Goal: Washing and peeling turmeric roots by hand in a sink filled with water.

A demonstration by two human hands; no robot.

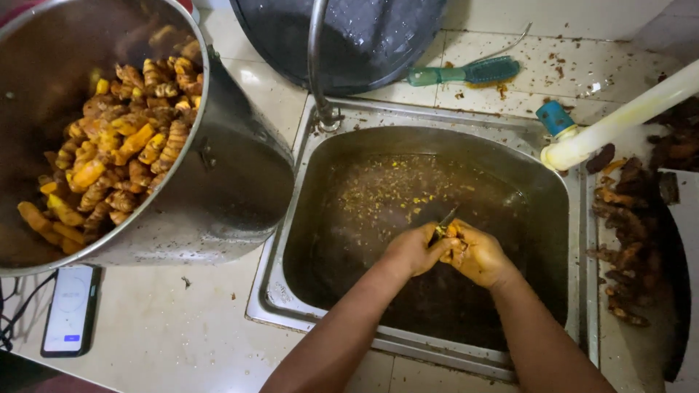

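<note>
Head view looks straight down on a steel sink (561,218) full of murky water flecked with yellow peelings, and beside it, to the left, a big steel pot (233,182) heaped with cleaned orange turmeric roots (116,153). Behind the sink a dark round basin (364,36) leans at the wall, a curved tap (315,65) rising in front of it. Along the right rim lies a pile of unpeeled, muddy roots (626,247) under a pale pipe (626,116).

Over the middle of the water the two hands meet. The left hand (411,249) is clenched round the handle of a small knife (444,220), blade pointing up and away. The right hand (477,255) is closed on one root piece (455,234), pinched right at the blade.

As I judge it, this scraping goes best in short strokes away from the thumb, turning the knobbly piece a little each time (wet turmeric is slippery), held low over the sink so scraps drop in.

A green brush (466,73) lies on the back tiles, a phone (69,309) on the near counter.
</note>
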